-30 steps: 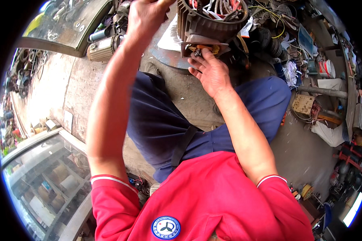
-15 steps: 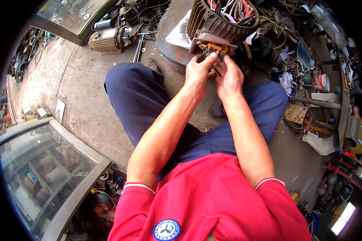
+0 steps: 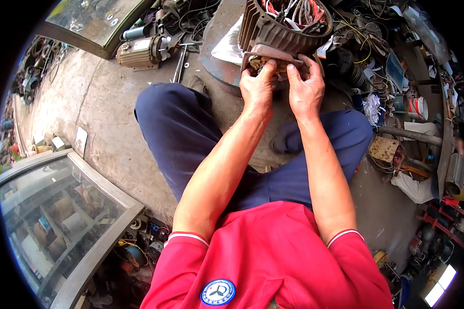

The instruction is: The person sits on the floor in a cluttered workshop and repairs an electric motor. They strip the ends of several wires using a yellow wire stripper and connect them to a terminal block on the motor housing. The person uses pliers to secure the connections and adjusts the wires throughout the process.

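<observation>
A ribbed motor housing (image 3: 286,36) stands upright ahead of me, with red and white wires (image 3: 299,11) bunched in its open top. A terminal box (image 3: 278,53) with a flat metal rim sticks out of its near side. A yellowish-brown terminal block (image 3: 258,63) shows partly inside it. My left hand (image 3: 258,90) is closed at the box's left part, thumb over the block and fingertips hidden. My right hand (image 3: 306,92) grips the box's right edge, thumb on the front and fingers curled over the side. A round metal stand (image 3: 215,64) is under the motor.
A smaller motor (image 3: 139,52) lies on the floor at left, beside a metal rod-like tool (image 3: 180,64). A glass-topped cabinet (image 3: 105,188) fills the lower left. Tangled wires and scrap (image 3: 358,49) crowd the right, with a metal pipe (image 3: 410,135) sticking out.
My right hand has moved away from the left, outward to the box's right edge. My left thumb has shifted up slightly onto the box, and the orange block is now more covered.
</observation>
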`<state>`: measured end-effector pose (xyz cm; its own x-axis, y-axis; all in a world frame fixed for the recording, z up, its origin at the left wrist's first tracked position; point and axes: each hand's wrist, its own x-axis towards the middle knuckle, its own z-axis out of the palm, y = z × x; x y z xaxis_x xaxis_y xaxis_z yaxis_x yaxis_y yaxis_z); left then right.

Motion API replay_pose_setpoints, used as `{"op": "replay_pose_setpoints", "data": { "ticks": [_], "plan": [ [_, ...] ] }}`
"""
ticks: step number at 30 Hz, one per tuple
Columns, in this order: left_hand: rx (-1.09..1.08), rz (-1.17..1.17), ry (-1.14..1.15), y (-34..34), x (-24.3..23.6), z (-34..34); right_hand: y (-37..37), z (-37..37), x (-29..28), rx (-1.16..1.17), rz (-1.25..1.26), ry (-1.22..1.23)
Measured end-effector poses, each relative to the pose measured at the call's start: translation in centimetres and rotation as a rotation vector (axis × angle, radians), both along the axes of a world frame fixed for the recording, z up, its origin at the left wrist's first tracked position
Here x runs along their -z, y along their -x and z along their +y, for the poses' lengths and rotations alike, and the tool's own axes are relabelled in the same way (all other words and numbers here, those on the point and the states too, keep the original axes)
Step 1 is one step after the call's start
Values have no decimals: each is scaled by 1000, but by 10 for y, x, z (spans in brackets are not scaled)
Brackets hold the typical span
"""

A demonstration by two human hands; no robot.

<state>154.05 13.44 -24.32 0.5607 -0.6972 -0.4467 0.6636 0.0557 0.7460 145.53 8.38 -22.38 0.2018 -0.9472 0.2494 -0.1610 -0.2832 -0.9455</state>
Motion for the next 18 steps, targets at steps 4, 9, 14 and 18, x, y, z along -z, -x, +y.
{"op": "replay_pose_setpoints", "data": {
  "ticks": [4,9,14,18],
  "plan": [
    [27,-32,-36,-4,-8,3,2,2,-3,13,53,37],
    [23,-80,-40,0,-11,6,0,3,1,23,25,42],
    [84,-106,-48,-6,-5,8,3,3,14,43,-53,-37],
    [76,-148,-23,-1,-3,18,11,35,32,120,-238,-377]
  ]
}}
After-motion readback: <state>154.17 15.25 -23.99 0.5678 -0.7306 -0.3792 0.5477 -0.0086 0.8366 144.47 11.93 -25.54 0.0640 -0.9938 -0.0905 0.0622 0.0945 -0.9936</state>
